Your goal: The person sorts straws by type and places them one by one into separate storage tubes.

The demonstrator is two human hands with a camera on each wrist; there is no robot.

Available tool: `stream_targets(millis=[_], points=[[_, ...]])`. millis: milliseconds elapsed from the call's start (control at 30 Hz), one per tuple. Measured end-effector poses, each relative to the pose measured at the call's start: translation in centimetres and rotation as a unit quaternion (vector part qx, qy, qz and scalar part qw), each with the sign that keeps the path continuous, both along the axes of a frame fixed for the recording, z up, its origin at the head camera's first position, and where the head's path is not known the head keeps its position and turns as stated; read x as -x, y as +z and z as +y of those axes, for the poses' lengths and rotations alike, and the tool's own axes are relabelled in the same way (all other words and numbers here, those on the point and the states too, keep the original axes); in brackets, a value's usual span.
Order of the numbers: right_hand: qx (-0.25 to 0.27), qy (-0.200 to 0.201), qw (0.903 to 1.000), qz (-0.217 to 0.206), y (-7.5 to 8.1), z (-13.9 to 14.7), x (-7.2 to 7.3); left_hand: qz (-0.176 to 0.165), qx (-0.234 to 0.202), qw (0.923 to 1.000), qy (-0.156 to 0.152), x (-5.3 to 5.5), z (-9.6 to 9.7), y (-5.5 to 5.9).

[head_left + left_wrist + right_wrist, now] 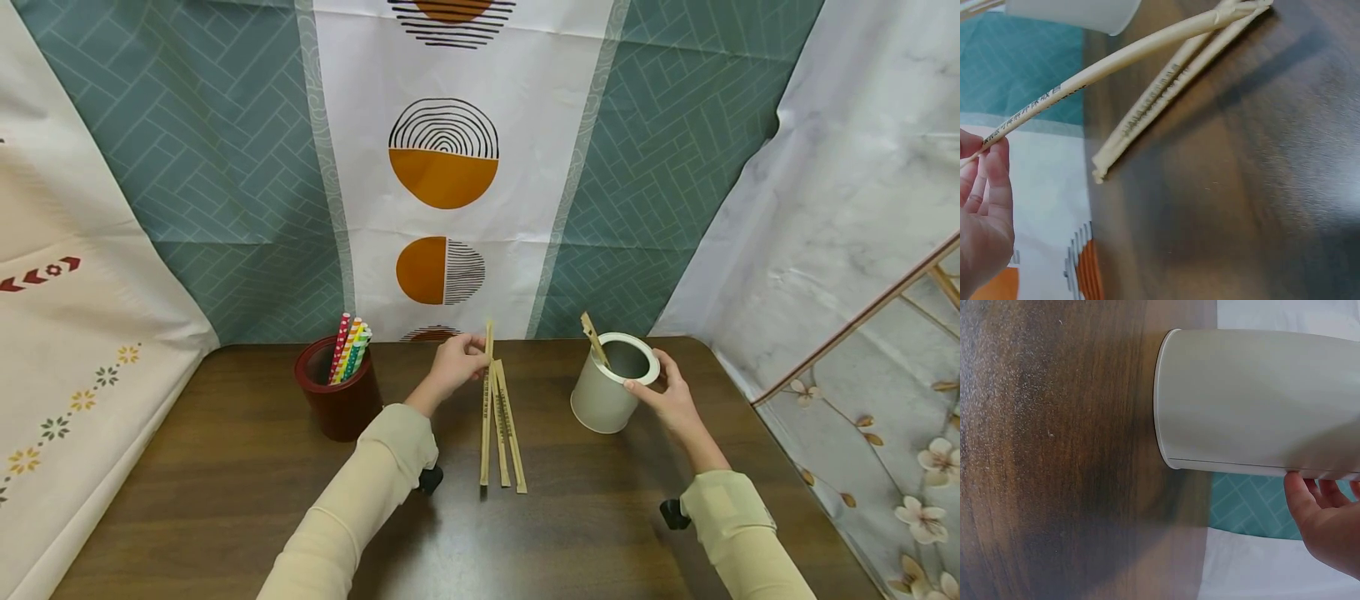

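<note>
Between thumb and fingers, my left hand [459, 360] pinches a paper-wrapped straw [1116, 59] near its far end, which is raised off the table. Two more paper-wrapped straws [513, 433] lie beside it on the table; dark printing runs along the wrappers. My right hand [670, 398] grips the rim of a white can [600, 400] on its right side, thumb at the front of the rim. In the right wrist view, fingertips [1294, 487] touch the can's side. Wrapped straws [592, 335] lean inside the can; how many is unclear.
A dark red-brown can [341, 412] with several colourful patterned straws [348, 350] stands at the back left. The brown wooden table [540, 542] ends against a hanging patterned cloth [637, 167]. Cloths also hang at both sides.
</note>
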State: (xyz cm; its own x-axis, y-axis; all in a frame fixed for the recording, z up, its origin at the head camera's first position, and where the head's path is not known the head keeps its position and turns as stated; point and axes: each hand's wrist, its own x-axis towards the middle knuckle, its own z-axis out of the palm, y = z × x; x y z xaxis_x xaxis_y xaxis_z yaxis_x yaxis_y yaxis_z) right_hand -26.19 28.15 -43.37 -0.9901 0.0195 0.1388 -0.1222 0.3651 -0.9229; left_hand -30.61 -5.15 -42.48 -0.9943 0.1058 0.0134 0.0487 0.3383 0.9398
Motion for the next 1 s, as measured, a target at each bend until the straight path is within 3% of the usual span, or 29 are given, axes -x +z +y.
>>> stream_targets(millis=[267, 567, 800, 1000], points=[[-0.003, -0.003, 1.0, 0.001, 0.0, 0.0, 0.0, 0.023, -0.03, 0.9993, 0.004, 0.2, 0.8, 2.6], [-0.002, -0.001, 1.0, 0.0, 0.0, 0.0, 0.0, 0.027, -0.099, 0.9941, 0.034, 0.3, 2.0, 4.3], [-0.003, 0.001, 1.0, 0.002, -0.1, 0.1, 0.0, 0.045, -0.161, 0.9836, 0.068, 0.4, 3.0, 6.2], [-0.003, -0.001, 1.0, -0.004, -0.1, 0.0, 0.0, 0.041, -0.217, 0.9711, 0.089, 0.7, 3.8, 7.3]])
